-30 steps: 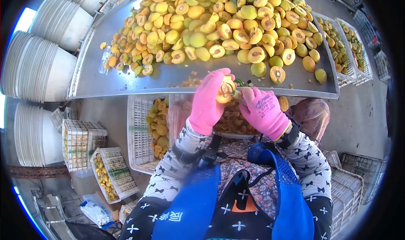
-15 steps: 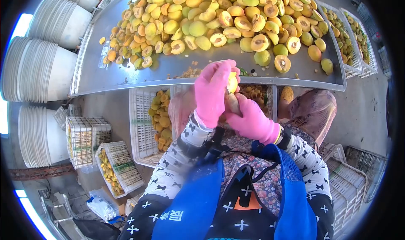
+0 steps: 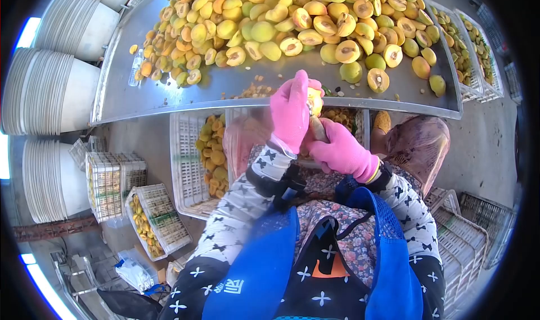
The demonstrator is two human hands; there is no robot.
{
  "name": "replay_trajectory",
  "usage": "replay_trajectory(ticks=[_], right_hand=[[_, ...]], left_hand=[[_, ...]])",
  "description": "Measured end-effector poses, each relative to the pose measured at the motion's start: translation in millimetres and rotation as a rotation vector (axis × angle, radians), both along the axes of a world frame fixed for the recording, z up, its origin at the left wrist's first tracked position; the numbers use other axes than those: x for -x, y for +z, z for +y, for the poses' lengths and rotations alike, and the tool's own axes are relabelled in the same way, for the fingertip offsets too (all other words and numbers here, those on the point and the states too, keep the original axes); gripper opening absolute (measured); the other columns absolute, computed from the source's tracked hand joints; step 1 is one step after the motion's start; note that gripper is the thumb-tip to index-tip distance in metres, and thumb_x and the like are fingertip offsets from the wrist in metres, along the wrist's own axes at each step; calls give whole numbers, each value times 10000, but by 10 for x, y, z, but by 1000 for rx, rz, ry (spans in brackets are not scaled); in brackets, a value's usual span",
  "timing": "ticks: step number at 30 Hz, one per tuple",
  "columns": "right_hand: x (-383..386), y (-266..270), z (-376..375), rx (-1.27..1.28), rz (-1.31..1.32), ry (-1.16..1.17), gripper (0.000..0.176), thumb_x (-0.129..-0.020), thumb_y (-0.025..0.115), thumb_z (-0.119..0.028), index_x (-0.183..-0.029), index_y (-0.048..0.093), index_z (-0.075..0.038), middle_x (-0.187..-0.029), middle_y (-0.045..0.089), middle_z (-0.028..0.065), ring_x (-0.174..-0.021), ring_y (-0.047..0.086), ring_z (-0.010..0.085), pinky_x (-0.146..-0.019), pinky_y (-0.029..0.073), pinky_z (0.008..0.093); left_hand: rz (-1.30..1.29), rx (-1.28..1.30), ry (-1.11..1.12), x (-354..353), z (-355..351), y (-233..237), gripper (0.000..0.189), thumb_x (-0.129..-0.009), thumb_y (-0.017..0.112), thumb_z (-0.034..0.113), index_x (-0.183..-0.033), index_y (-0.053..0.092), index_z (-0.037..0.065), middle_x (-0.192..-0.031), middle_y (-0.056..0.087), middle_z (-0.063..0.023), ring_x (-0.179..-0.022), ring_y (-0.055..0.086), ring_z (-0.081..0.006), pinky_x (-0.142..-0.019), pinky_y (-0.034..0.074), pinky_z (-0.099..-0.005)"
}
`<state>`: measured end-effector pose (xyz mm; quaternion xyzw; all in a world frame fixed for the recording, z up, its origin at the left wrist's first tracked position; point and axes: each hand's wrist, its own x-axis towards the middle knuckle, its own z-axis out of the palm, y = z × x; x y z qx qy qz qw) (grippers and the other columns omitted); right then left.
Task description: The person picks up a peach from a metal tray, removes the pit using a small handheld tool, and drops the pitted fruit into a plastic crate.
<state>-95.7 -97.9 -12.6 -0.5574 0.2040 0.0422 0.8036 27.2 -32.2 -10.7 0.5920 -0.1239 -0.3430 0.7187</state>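
Note:
Pink gloves cover both hands, which meet at the near edge of the metal table (image 3: 225,104). My left hand (image 3: 291,113) is wrapped round a yellow fruit half (image 3: 315,101), its cut side partly showing. My right hand (image 3: 344,155) grips the handle of a small tool (image 3: 318,130), whose upper end meets the fruit; the tip is hidden. Beyond the hands, a large heap of yellow and orange fruit (image 3: 261,32), many cut in half, lies on the table. Loose pits and scraps (image 3: 256,91) lie just past my left hand.
Below the table edge stands a white crate (image 3: 188,168) with fruit halves, and another behind my hands. Fruit crates (image 3: 475,83) stand at the right, empty-looking ones (image 3: 458,235) below them. Stacked white tubs (image 3: 42,92) line the left. A clear bottle (image 3: 136,69) lies on the table.
The left hand has turned more upright, and the fruit's cut side shows more. The right hand has shifted slightly right, still holding the tool against the fruit.

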Motion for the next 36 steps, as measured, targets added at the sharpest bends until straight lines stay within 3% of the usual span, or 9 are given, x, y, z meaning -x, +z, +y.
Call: replay_trajectory(ticks=[2,6,10,14,22,26,28,34,36], right_hand=[[17,14,-124,-152,-53,115,104,-807,582,-75,-864,532,-4,-543,517,44,-404,505,148,-404,400,269],[56,88,-217,-340,-31,229,103,-782,589,-73,-831,535,0,-540,533,54,-401,503,150,-405,401,271],[108,27,-222,-392,3,210,113,-764,595,-76,-817,540,7,-548,544,57,-398,502,152,-399,399,273],[81,21,-197,-220,-16,241,135,-768,617,-79,-839,556,18,-558,546,50,-402,505,145,-398,396,268],[175,-58,-92,-462,45,300,187,-822,661,-55,-951,561,34,-579,539,29,-424,494,120,-403,388,253],[335,-151,-358,364,24,341,241,-876,656,-193,-1002,577,-4,-637,601,119,-519,598,240,-500,472,342],[501,-458,-489,1012,-53,356,287,-882,656,-256,-1012,578,-12,-691,634,175,-593,644,330,-559,509,411],[385,-587,-594,1256,-37,269,239,-881,628,-239,-949,523,-34,-759,634,193,-769,647,392,-664,512,485],[383,-331,-590,1360,-167,263,240,-872,647,-238,-941,525,-44,-739,632,191,-744,644,398,-658,510,486]], left_hand=[[161,66,86,41,-2,27,363,-1028,502,316,-918,637,-3,-775,671,-81,-629,642,-146,-514,521,-256],[-103,196,-196,-73,97,36,276,-1008,536,228,-916,651,-6,-777,684,-66,-658,645,-117,-591,522,-260],[-721,-145,-119,-86,87,-26,318,-1011,552,247,-898,701,-11,-797,697,-77,-724,645,-114,-663,497,-246],[129,-36,-78,-37,59,-6,365,-994,591,327,-917,688,-16,-821,695,-119,-720,654,-178,-669,536,-291],[275,82,-237,-204,217,-12,484,-1031,455,442,-973,633,-5,-844,690,-140,-699,682,-219,-607,560,-298],[-250,-97,11,-762,1080,157,242,-1024,512,206,-1013,665,19,-912,712,-73,-797,694,-164,-706,568,-272],[-1630,-722,-142,-1180,1661,301,197,-987,574,177,-1095,688,59,-1037,698,-60,-897,672,-148,-750,551,-273],[-550,-337,124,-1321,877,77,275,-921,659,186,-1166,687,65,-1120,666,-99,-924,661,-171,-786,539,-287],[-960,-449,2,-1360,422,-97,334,-892,646,207,-1204,668,91,-1216,631,-99,-1023,629,-200,-840,512,-347]])
